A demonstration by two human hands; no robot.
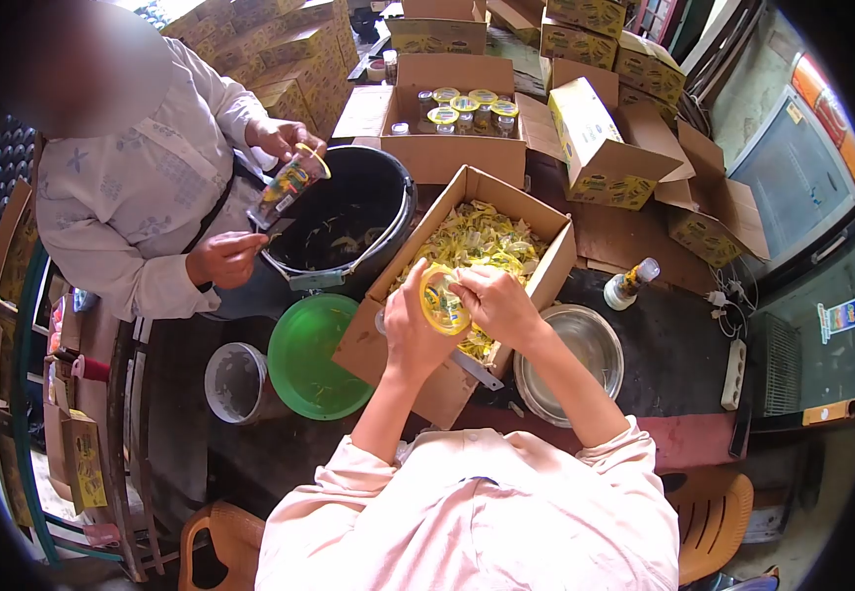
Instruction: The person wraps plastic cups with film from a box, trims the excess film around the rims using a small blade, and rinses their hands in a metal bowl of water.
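Note:
My left hand (410,330) is wrapped round a clear plastic cup (444,300) with a yellow rim, tilted so its top faces me. The fingers of my right hand (494,305) are pinched together at the right side of that rim; what lies between them is hidden. Below both hands stands an open cardboard box (557,258) filled with small yellow-green strips or wrapped pieces (481,236). At the left, a co-worker's hand (285,138) holds a similar printed cup (289,187) over a black bucket (403,212), and their other hand (225,258) is pinched near its base.
A green basin (314,360) and a white bucket (235,384) stand left of the box. To the right are a metal bowl (600,360) and an upright jar (632,283). Behind, a carton (452,153) holds several yellow-lidded cups. Stacked cartons (299,59) fill the back.

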